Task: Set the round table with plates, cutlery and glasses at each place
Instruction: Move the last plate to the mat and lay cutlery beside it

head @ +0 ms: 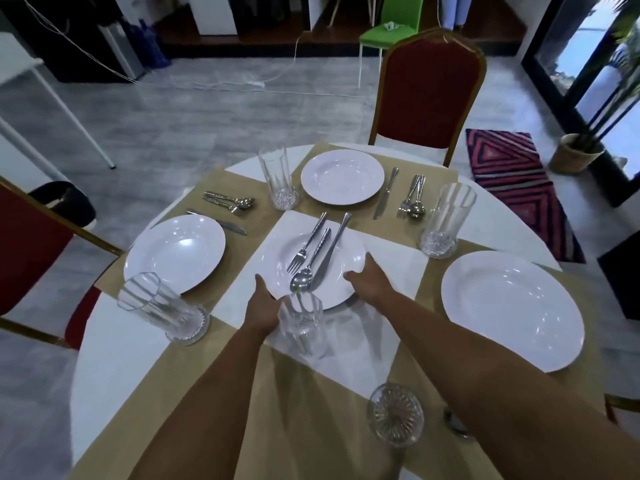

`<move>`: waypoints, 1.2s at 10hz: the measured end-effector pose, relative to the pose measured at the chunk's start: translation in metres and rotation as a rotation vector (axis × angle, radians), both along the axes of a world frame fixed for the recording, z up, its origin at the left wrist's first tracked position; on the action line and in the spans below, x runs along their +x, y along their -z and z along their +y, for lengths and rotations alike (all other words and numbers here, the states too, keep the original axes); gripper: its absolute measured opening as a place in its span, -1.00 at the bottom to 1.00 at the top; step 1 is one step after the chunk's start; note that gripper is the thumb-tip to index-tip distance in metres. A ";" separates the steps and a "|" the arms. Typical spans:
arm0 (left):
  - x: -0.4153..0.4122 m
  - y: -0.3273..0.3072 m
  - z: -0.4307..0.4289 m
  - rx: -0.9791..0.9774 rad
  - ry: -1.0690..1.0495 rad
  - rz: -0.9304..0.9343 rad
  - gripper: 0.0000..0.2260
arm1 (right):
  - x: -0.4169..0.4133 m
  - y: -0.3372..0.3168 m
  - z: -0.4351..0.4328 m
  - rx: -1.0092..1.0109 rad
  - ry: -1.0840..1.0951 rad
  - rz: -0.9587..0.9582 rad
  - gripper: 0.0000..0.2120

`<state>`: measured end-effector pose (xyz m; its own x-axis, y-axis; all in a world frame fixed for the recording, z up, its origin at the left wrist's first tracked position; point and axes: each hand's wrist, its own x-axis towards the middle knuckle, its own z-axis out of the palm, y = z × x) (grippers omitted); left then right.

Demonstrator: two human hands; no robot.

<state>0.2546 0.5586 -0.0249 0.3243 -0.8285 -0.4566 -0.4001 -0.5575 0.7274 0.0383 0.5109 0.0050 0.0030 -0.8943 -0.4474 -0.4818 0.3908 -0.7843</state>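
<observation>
A white plate (349, 251) sits at the centre of the round table (104, 358), carrying a fork (306, 245), a spoon (308, 268) and a knife (330, 254). My left hand (265, 306) grips its near left rim and my right hand (369, 277) grips its right rim. A clear glass (301, 323) stands just in front of the plate, between my wrists. Three more white plates lie on tan placemats: the left plate (175, 252), the far plate (342, 176) and the right plate (512, 308).
Glasses stand at the left (162, 308), far left (277, 178), right (445, 220) and near edge (396, 414). Cutlery lies by the far plate (384, 197) and by the left plate (228, 202). Red chairs stand at the far side (429, 91) and left (31, 251).
</observation>
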 end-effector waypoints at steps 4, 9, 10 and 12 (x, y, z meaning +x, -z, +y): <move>0.010 -0.067 -0.008 -0.211 0.046 -0.019 -0.33 | 0.002 -0.047 0.002 -0.096 0.099 -0.174 -0.46; 0.003 -0.177 0.063 -0.494 -0.049 0.251 -0.49 | 0.014 -0.156 0.059 -0.271 0.198 -0.323 -0.01; 0.014 -0.179 0.097 -0.497 -0.028 0.214 -0.49 | 0.027 -0.170 0.103 -0.298 0.214 -0.317 -0.32; 0.054 -0.173 0.172 -0.447 -0.034 0.154 -0.43 | 0.066 -0.167 0.191 -0.321 0.219 -0.376 -0.48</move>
